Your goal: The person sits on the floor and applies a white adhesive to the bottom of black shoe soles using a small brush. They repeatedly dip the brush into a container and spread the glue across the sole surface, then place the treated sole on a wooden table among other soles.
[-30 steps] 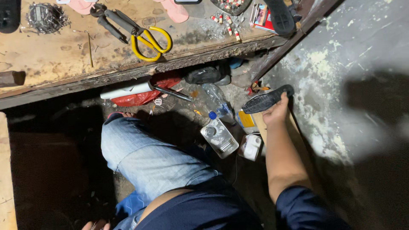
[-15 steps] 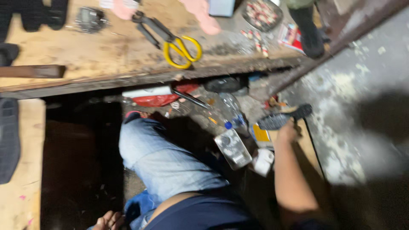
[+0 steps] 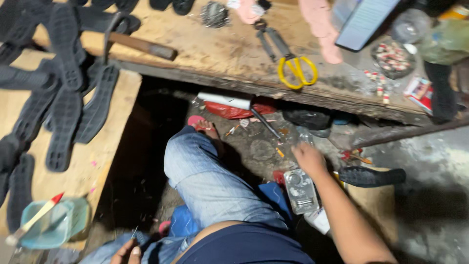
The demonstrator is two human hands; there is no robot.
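Since a second ago the right hand (image 3: 308, 159) has let go of the black shoe sole (image 3: 371, 176), which now lies by itself on a wooden block (image 3: 376, 205) to the right of the forearm. That hand now reaches down toward the floor under the worktop (image 3: 215, 54), hovering just above a clear plastic bottle (image 3: 300, 190); its grip looks loosely curled and clamped on nothing, though the fingers point away and are partly hidden. View has also swung left, bringing a side board covered with a heap of black soles (image 3: 63, 93) into sight.

Left hand (image 3: 126, 253) sits at the bottom edge beside the person's jeans-clad knee (image 3: 205, 176); only part of it shows, so I cannot tell whether its grip is apart or together. On the worktop lie yellow-handled scissors (image 3: 293, 66), a hammer (image 3: 132, 43), pink insoles (image 3: 325, 34) and a tablet (image 3: 364, 22). A pale green tub with a red-tipped brush (image 3: 46, 225) stands at lower left.
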